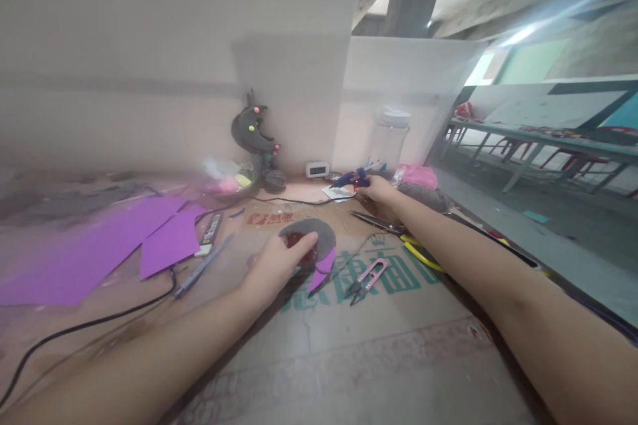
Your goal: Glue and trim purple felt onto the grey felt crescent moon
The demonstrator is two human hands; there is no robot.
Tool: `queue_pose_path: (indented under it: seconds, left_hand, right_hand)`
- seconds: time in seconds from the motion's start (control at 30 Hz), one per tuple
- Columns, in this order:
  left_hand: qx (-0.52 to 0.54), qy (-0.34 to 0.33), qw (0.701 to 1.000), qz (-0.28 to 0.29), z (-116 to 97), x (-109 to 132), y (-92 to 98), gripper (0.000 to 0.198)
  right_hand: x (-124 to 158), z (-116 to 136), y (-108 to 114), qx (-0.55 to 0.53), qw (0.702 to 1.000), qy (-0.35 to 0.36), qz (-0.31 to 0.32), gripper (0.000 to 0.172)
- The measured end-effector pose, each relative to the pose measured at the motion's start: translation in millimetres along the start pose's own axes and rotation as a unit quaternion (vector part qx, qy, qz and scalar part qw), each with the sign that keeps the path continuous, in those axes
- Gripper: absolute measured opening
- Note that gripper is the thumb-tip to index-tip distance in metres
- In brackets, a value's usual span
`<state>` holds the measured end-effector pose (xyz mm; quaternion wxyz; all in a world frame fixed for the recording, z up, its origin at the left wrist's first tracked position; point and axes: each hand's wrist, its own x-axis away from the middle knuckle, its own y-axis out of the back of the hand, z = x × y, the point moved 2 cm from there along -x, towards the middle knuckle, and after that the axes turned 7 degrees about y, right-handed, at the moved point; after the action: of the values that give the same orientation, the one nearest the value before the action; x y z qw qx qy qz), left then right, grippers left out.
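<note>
Pinching gray crescent (325, 235) w/ L grip (277, 260), thumb (304, 246) atop, R grip (376, 190) round glue gun (349, 179)

One view looks from the person's head, forward and down: the near table (359, 372) fills the lower middle, left hand (273, 257) and right hand (377, 190) fall mid-frame, white wall (124, 33) upper left, farther floor (578, 246) at right.
</note>
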<state>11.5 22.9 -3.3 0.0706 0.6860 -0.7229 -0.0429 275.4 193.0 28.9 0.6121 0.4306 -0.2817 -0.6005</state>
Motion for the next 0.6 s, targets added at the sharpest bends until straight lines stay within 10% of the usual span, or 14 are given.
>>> queue_pose_path:
  seconds: [0.33,0.6]
  left_hand:
    - [0.048,0.000,0.999,0.024,-5,3,-2.5,0.028]
    - [0.092,-0.030,0.995,0.004,-10,4,-3.2,0.021]
  right_hand:
    - [60,28,42,-0.124,0.989,0.056,-0.050,0.033]
    - [157,57,24,-0.202,0.964,0.171,-0.008,0.028]
